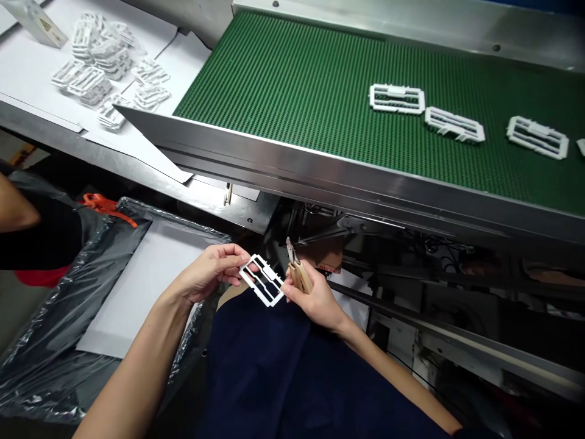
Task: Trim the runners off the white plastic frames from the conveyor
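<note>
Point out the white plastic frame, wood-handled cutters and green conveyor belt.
White plastic frame (252,288): head view, long bar.
Wood-handled cutters (302,277): head view, handle.
Green conveyor belt (292,110): head view, bare surface.

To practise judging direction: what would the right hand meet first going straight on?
The right hand would probably meet the white plastic frame in the left hand, though depth is unclear.

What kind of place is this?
Probably a plastic-parts factory line: a green conveyor belt carries white moulded plastic frames, and the right hand holds wooden-handled cutters.
</note>
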The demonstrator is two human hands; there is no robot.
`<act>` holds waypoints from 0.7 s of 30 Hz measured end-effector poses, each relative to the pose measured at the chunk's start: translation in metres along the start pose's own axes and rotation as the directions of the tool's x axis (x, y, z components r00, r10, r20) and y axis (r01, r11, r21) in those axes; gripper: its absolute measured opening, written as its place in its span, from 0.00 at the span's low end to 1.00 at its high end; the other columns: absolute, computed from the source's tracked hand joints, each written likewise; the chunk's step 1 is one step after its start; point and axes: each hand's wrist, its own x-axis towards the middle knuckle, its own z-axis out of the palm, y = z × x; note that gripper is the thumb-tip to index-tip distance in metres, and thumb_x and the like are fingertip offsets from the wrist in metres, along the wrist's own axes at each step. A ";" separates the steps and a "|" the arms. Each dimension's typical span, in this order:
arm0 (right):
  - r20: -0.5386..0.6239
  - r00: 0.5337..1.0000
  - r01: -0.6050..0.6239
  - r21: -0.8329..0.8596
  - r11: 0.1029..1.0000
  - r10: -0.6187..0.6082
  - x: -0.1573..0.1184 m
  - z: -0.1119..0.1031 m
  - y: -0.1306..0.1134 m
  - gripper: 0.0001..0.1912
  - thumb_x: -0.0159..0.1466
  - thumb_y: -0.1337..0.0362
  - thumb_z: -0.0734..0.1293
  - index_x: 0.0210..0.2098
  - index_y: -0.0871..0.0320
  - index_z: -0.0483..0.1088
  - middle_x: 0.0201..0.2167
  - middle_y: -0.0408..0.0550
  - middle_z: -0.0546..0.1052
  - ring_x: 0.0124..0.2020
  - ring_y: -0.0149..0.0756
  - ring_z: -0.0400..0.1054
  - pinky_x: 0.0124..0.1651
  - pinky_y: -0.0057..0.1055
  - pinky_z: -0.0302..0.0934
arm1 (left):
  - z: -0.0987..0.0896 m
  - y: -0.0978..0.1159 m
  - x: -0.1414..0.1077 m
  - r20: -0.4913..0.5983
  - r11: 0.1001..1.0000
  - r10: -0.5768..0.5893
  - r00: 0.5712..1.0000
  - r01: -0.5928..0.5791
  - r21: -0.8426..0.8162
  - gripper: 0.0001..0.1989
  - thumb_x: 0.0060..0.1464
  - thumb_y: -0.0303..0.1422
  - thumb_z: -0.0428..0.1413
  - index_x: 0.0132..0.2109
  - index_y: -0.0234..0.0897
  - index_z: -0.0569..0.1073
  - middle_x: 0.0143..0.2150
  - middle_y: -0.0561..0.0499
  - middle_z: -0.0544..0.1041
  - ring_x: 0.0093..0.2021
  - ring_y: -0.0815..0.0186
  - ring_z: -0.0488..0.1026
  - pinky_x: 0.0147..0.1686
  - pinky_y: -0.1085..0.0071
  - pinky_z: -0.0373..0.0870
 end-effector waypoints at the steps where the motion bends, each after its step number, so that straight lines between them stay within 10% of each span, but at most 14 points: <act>1: 0.007 1.000 -0.002 0.005 1.000 0.002 -0.001 0.000 0.000 0.10 0.59 0.63 0.66 0.38 0.56 0.60 0.28 0.39 0.67 0.26 0.27 0.65 0.33 0.27 0.62 | -0.003 0.000 0.000 0.022 1.000 -0.012 1.000 0.011 0.011 0.08 0.49 0.33 0.61 0.33 0.32 0.73 0.34 0.42 0.78 0.29 0.66 0.75 0.25 0.77 0.73; 8: 0.050 0.999 -0.014 0.059 0.998 0.011 -0.004 0.002 0.003 0.10 0.59 0.63 0.66 0.37 0.56 0.60 0.29 0.39 0.66 0.26 0.25 0.63 0.32 0.26 0.61 | -0.012 0.001 0.000 0.131 0.972 0.163 0.978 -0.182 0.148 0.06 0.48 0.32 0.62 0.29 0.33 0.75 0.29 0.46 0.74 0.26 0.68 0.69 0.23 0.77 0.68; 14: 0.057 0.998 -0.023 0.072 0.997 0.019 -0.003 0.004 0.008 0.11 0.59 0.62 0.66 0.37 0.56 0.60 0.29 0.40 0.65 0.26 0.26 0.62 0.32 0.27 0.60 | -0.003 -0.002 -0.003 0.089 0.912 0.367 0.926 -0.377 0.160 0.07 0.51 0.32 0.59 0.30 0.32 0.75 0.46 0.40 0.74 0.39 0.61 0.73 0.38 0.71 0.69; 21: 0.148 0.989 -0.029 0.059 0.998 0.020 0.002 0.005 0.020 0.11 0.58 0.63 0.66 0.37 0.56 0.60 0.28 0.39 0.66 0.26 0.25 0.60 0.33 0.26 0.58 | 0.002 -0.003 -0.009 0.181 0.920 0.351 0.919 -0.375 0.117 0.07 0.52 0.31 0.58 0.29 0.33 0.72 0.41 0.41 0.76 0.35 0.63 0.72 0.34 0.72 0.68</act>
